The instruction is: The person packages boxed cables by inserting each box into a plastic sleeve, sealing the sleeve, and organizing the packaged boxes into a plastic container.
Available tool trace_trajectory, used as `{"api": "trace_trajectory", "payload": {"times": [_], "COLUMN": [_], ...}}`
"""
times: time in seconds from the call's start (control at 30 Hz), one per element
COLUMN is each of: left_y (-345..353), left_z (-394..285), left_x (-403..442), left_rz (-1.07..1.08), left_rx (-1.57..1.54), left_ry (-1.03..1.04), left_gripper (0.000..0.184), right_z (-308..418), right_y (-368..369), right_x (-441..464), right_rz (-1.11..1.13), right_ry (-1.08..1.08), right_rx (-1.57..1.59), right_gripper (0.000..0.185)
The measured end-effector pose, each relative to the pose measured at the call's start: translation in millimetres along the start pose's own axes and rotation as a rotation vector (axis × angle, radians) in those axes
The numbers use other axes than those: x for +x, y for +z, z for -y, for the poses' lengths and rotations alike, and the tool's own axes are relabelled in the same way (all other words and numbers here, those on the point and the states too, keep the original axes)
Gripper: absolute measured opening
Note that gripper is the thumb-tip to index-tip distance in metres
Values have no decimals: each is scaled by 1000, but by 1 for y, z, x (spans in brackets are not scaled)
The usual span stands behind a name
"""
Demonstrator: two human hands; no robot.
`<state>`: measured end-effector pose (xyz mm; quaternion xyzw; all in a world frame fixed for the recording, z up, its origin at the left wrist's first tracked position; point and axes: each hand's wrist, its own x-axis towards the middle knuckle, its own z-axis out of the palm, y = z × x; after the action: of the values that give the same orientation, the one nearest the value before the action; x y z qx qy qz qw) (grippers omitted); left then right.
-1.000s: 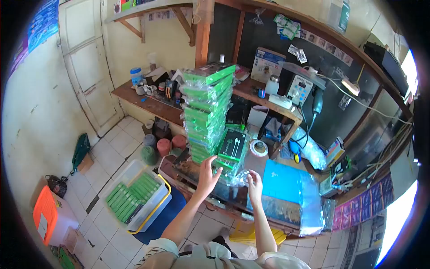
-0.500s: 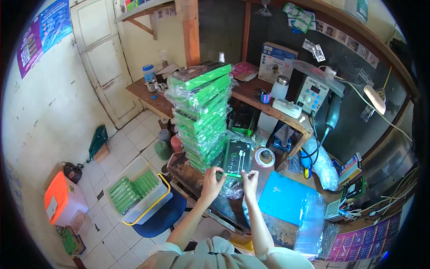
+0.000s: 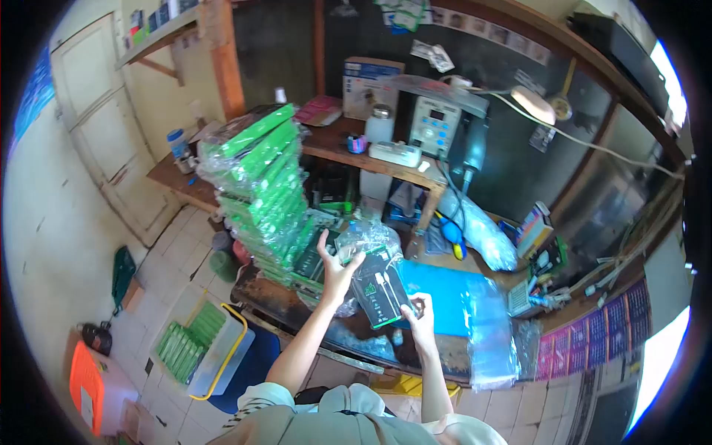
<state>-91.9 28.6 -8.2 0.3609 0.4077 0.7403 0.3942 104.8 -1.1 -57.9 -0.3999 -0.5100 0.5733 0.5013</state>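
Note:
A flat black box (image 3: 377, 291) with green edges and a white cable pictured on its front is tilted above the workbench. My right hand (image 3: 420, 317) pinches its lower right corner between thumb and fingers. At the upper left of the box is my left hand (image 3: 337, 273), thumb and index finger spread apart, the thumb near the box's edge. Crumpled clear plastic (image 3: 368, 236) lies just beyond the box's top edge. Behind my left hand, another dark box (image 3: 311, 259) is partly hidden beside the tall stack of green plastic-wrapped boxes (image 3: 256, 185).
A blue mat (image 3: 441, 293) and clear plastic sleeves (image 3: 493, 337) lie to the right. A hot-air station (image 3: 432, 126) stands on the raised shelf. On the lower left, a clear bin (image 3: 215, 363) holds several green boxes.
The view has turned right. The black box has been lifted and tilted, shifting towards the blue mat. My left hand has opened and moved up its left side; my right hand stays on the lower corner.

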Motion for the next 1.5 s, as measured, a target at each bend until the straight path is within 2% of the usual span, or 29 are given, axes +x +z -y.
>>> {"api": "trace_trajectory", "payload": {"times": [0.07, 0.17, 0.23, 0.27, 0.3, 0.33, 0.37, 0.4, 0.43, 0.5, 0.57, 0.63, 0.67, 0.7, 0.73, 0.77, 0.8, 0.83, 0.9, 0.97, 1.03, 1.07, 1.1, 1.17, 1.2, 1.3, 1.33, 1.4, 1.5], "left_y": [8, 26, 35, 39, 44, 52, 51, 53, 55, 56, 49, 44, 38, 34, 29, 24, 18, 14, 4, -6, -13, -19, -21, -26, -28, -29, -25, -15, -13], "left_z": [13, 15, 20, 23, 25, 28, 37, 40, 42, 49, 53, 48, 55, 59, 60, 62, 64, 63, 60, 72, 78, 113, 119, 130, 136, 144, 133, 119, 124], "left_x": [1, -10, -17, -24, -31, -35, -40, -46, -51, -59, -66, -71, -73, -76, -78, -81, -82, -84, -85, -85, -89, -87, -88, -90, -89, -94, -97, -100, -102], "left_rz": [43, 172, 177, 142, 104, 8, 4, 2, 0, -43, -8, -72, -55, -51, -60, -71, -64, -66, 4, 11, 48, 26, 25, 96, 94, 191, 189, 202, 252], "left_rx": [-187, -189, -203, -246, -290, -312, -334, -335, -334, -384, -380, -439, -451, -444, -434, -423, -363, -360, -216, -191, -35, 14, 13, 271, 455, 397, 377, 403, 479], "left_ry": [-59, -49, -75, -137, -199, -168, -190, -189, -187, -200, -202, -327, -311, -320, -344, -365, -366, -362, -481, -454, -441, -274, -271, -225, -56, -42, -174, -185, -162], "left_gripper": [82, 80, 79, 78, 78, 70, 68, 67, 66, 66, 67, 69, 73, 73, 74, 76, 77, 77, 77, 74, 70, 66, 66, 65, 66, 69, 71, 72, 75], "right_z": [-3, -7, -2, -12, -16, -31, -43, -41, -30, -38, -39, -34, -33, -24, -46, -26, -9, 9, 28, 38, 42, 39, 43, 50, 55, 72, 86, 115, 142], "right_y": [-11, -18, -9, -12, -10, -12, -14, -10, -5, -12, -21, -31, -43, -49, -81, -74, -75, -69, -63, -64, -67, -70, -68, -67, -65, -62, -55, -42, -37], "right_x": [-21, -52, -67, -71, -78, -81, -87, -94, -101, -111, -119, -121, -123, -124, -117, -113, -108, -101, -86, -71, -60, -54, -50, -43, -40, -26, -26, -29, -27], "right_rz": [-119, -187, -293, -291, -341, -301, -261, -265, -292, -284, -408, -520, -514, -559, -647, -788, -799, -832, -933, -940, -947, -931, -915, -868, -814, -711, -658, -560, -539], "right_ry": [-72, 31, 30, 35, 106, 100, 93, 198, 263, 291, 274, 168, 97, 16, -3, -35, -29, -145, -232, -214, -187, -235, -282, -283, -318, -377, -394, -449, -527], "right_rx": [-13, 233, 634, 708, 743, 768, 794, 741, 627, 567, 516, 346, 307, 183, -181, -330, -445, -508, -657, -693, -732, -771, -810, -809, -754, -759, -745, -779, -812], "right_gripper": [35, 43, 56, 68, 73, 75, 77, 61, 54, 47, 38, 31, 38, 32, 35, 41, 43, 41, 33, 27, 22, 18, 16, 14, 13, 10, 10, 10, 11]}}
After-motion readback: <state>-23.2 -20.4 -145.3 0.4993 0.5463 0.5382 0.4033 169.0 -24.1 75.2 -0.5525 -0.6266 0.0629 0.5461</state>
